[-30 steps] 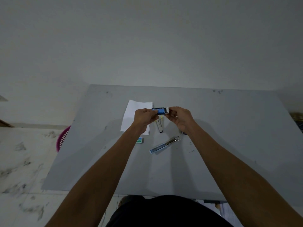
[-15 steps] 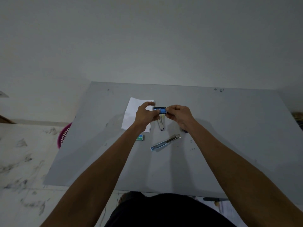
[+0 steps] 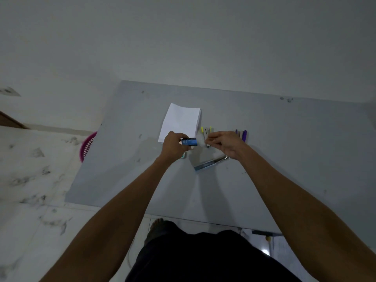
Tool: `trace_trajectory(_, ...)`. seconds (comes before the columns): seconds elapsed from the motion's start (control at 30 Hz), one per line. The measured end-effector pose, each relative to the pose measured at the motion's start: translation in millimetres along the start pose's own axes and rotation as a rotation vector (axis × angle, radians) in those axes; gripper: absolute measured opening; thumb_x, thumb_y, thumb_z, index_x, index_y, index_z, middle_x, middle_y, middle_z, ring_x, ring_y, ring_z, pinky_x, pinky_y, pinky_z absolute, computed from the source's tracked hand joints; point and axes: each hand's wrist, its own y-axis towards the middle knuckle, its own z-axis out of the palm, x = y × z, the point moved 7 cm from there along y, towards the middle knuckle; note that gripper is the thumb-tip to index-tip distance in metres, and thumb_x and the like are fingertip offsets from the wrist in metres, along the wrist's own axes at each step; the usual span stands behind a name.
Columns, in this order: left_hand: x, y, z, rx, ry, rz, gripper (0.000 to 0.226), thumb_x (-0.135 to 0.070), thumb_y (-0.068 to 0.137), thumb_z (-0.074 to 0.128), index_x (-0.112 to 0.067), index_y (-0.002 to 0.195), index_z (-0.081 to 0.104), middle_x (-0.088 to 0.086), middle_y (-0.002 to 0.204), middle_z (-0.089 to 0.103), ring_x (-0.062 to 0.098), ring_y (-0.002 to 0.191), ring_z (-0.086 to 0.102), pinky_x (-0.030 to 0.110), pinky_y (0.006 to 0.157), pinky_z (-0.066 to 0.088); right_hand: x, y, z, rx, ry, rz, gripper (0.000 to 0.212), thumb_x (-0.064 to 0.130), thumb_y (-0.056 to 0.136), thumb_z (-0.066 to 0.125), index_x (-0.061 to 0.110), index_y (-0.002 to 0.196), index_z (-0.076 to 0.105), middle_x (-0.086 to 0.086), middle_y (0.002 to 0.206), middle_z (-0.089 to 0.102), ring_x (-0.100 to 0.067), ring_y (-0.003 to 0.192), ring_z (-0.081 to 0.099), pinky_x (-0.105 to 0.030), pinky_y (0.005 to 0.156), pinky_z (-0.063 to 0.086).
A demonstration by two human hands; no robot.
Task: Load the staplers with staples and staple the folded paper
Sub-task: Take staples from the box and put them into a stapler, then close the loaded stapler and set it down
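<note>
A small blue staple box (image 3: 190, 141) is gripped by the left hand (image 3: 173, 144), whose fingers and thumb are curled round its left end. It is held above the grey table (image 3: 284, 159), close to the near right corner of the folded paper. White digits, a 1 and a 0, are printed on the box's face. The finer print beside them is too blurred to be read.

The right hand (image 3: 224, 144) is raised just right of the box and apart from it. Its thumb and forefinger are drawn close together and the other fingers are curled. Whether anything is pinched between them cannot be told, since that spot is smeared by blur.

The folded paper (image 3: 181, 121), white and with no print to be seen, is laid flat on the table on the far side of the left hand. A yellow-tipped stapler (image 3: 206, 132) is seen between the two hands and a little farther off. A purple stapler (image 3: 244, 135) is partly hidden behind the right hand. A long blue and metal stapler (image 3: 211, 162) is laid slantwise on the near side of the right hand. A small green box (image 3: 183, 156) is partly covered by the left hand, and no label on it can be read. A pink basket (image 3: 88, 146) is seen on the floor at the table's left edge.
</note>
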Motion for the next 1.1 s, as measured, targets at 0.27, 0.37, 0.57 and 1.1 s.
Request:
trace_trajectory(0.27, 64.9, -29.6, 25.7, 0.102, 0.252, -0.038, 0.034, -0.021, 0.081, 0.071, -0.014, 0.114, 0.067, 0.015, 0.107, 0.055, 0.033, 0.097, 0.059, 0.036, 0.081, 0.046, -41.2, 8.1, -13.7, -0.107, 0.124, 0.073, 0.015, -0.014, 0.091, 0.049, -0.017, 0.102, 0.058, -0.025, 0.106, 0.061, -0.037, 0.114, 0.06, -0.028, 0.089, 0.051)
trace_trajectory(0.37, 77.8, -33.3, 33.3, 0.12, 0.304, -0.071, 0.03, -0.025, 0.085, 0.065, -0.019, 0.114, 0.064, 0.012, 0.109, 0.052, 0.032, 0.099, 0.058, 0.041, 0.083, 0.048, -47.8, 9.6, -20.1, -0.166, 0.193, 0.042, 0.011, -0.01, 0.09, 0.054, -0.009, 0.08, 0.059, -0.021, 0.088, 0.063, -0.038, 0.102, 0.064, -0.026, 0.076, 0.059)
trace_trajectory(0.57, 81.6, -26.0, 38.8, 0.131, 0.368, -0.064, 0.03, -0.023, 0.088, 0.061, -0.019, 0.117, 0.061, 0.01, 0.11, 0.052, 0.032, 0.1, 0.059, 0.042, 0.081, 0.048, -52.1, 14.0, -37.9, -0.236, 0.186, -0.006, 0.015, -0.001, 0.087, 0.064, 0.0, 0.073, 0.058, -0.015, 0.074, 0.062, -0.014, 0.053, 0.066, -0.023, 0.061, 0.059)
trace_trajectory(1.1, 31.5, -14.0, 46.5, 0.087, 0.393, 0.018, 0.046, -0.034, 0.079, 0.059, -0.009, 0.113, 0.041, 0.014, 0.109, 0.049, 0.034, 0.096, 0.056, 0.042, 0.077, 0.051, -37.4, 2.5, -77.2, -0.245, 0.215, 0.01, 0.015, 0.008, 0.08, 0.074, 0.006, 0.077, 0.059, -0.009, 0.072, 0.062, -0.01, 0.06, 0.056, -0.013, 0.047, 0.048)
